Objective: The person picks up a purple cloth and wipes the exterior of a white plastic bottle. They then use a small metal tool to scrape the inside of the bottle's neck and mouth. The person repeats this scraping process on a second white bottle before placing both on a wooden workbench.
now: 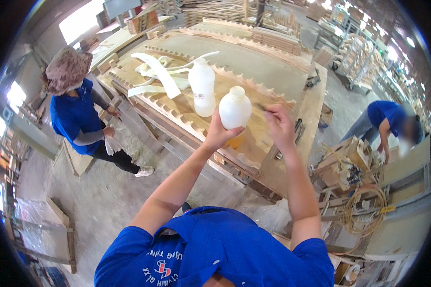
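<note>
My left hand [219, 130] is wrapped round the lower part of a white plastic bottle [235, 108], which stands out above the table with its neck up and no cap on it. Something yellow-orange [235, 141] shows just below that hand; I cannot tell what it is. To the right of the bottle, my right hand [279, 125] is raised, its fingers closed on a small dark thin thing [260, 106] too blurred to name. A second white bottle [202, 88] with a narrowed waist stands on the wooden table, left of the held one.
White curved strips [159, 74] lie heaped on the table [309, 107], among scalloped wooden strips [254, 86]. A person in a patterned hat [67, 69] stands at left; another person [390, 117] bends at right. A coiled hose [364, 210] hangs at lower right.
</note>
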`<action>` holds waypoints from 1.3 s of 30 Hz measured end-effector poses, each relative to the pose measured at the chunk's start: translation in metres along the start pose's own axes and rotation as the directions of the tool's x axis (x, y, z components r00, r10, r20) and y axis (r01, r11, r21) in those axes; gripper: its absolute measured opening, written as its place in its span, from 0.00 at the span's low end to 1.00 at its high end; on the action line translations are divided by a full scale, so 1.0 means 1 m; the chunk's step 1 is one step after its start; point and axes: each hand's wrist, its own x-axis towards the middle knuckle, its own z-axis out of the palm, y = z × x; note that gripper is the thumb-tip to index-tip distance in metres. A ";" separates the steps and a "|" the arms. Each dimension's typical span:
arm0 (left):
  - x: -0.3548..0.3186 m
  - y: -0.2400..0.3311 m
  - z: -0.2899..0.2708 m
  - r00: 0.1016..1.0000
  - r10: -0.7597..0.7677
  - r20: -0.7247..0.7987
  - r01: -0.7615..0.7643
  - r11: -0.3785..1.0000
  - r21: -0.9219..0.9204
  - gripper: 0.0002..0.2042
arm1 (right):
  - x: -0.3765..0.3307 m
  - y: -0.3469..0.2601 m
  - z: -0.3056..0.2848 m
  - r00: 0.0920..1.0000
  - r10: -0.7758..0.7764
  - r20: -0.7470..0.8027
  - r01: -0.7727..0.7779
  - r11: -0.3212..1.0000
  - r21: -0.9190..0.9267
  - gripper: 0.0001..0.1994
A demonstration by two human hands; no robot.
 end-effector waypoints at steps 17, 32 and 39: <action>-0.010 0.000 -0.004 0.977 0.176 -0.124 -0.180 0.984 -0.016 0.35 | -0.054 0.060 0.016 0.817 0.518 -0.253 -0.519 0.852 0.067 0.07; 0.058 -0.040 -0.111 0.971 -0.060 -0.232 0.137 0.933 0.332 0.48 | -0.077 0.031 0.021 0.831 0.546 -0.105 -0.497 0.815 0.297 0.27; 0.076 -0.082 -0.101 0.995 -0.099 0.035 0.099 0.995 0.000 0.44 | -0.063 0.019 0.093 0.853 0.522 -0.029 -0.519 0.852 0.073 0.49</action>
